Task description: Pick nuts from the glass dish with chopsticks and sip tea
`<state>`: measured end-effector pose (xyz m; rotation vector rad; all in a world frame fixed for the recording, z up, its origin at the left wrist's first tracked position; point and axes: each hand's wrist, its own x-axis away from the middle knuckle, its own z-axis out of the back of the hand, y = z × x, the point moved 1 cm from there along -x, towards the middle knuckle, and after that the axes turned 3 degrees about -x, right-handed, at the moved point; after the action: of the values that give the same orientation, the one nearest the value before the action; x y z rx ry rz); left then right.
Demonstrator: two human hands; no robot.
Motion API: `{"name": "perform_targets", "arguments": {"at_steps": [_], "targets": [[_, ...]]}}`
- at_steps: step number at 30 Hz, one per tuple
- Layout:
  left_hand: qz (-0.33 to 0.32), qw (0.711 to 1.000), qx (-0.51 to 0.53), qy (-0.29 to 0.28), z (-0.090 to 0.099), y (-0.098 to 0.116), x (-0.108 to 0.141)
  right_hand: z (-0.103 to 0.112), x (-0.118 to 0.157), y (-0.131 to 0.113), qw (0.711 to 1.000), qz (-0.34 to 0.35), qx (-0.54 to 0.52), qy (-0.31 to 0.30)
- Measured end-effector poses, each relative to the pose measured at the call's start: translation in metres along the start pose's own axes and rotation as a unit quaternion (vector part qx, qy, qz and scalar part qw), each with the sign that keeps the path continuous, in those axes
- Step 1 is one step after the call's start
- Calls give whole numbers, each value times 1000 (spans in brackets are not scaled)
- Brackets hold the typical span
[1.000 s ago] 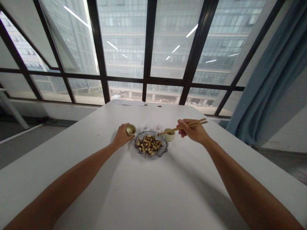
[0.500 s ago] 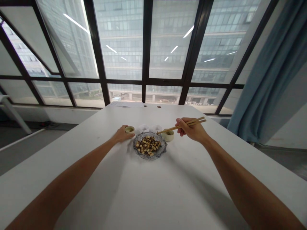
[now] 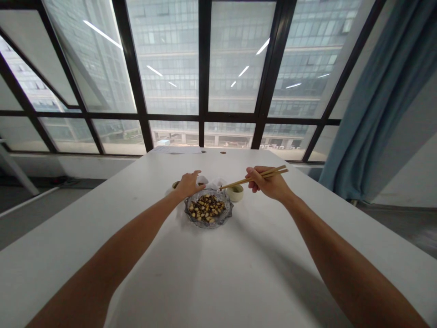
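Dark-framed glass windows [image 3: 204, 68] span the background, with a blue fabric curtain [image 3: 372, 105] at the right side. White paper sheets [image 3: 177, 150] lie at the far edge of the smooth white table [image 3: 211, 278]. Near the table's middle sits a clear, scalloped glass dish [image 3: 221, 218] containing brown and pale-yellow seeds [image 3: 206, 208]. Left grip [image 3: 188, 184]: fingers spread, positioned above the dish's far-left rim, with thumb and fingertips on either side of a small white cup [image 3: 202, 179]; contact with this cup cannot be determined. One small olive-coloured round cup [image 3: 175, 185] stands beside the left grip and is partly hidden by it. Right grip [image 3: 264, 181]: pinching two slender tan chopsticks [image 3: 241, 181], angled down and leftward. Their tips are near the dish's far rim; whether they hold anything is too small to tell. Below the sticks, a pale-green round cup [image 3: 235, 195] stands just beside the dish, at its right.
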<state>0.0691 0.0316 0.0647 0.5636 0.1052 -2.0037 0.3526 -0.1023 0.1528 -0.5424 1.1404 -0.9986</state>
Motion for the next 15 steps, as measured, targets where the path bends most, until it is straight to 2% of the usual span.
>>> {"name": "perform_targets", "arguments": {"at_steps": [3,5,11,15], "targets": [[-96,993,-20,69,3,-4,3,1,0,0,1000,0,-3,3],[-116,989,-19,86,4,-6,4,2,0,0,1000,2,-3,3],[-69,995,7,65,6,-3,6,2,0,1,1000,11,-5,2],[-60,997,25,39,11,7,9,-14,3,9,997,45,-21,64]]}}
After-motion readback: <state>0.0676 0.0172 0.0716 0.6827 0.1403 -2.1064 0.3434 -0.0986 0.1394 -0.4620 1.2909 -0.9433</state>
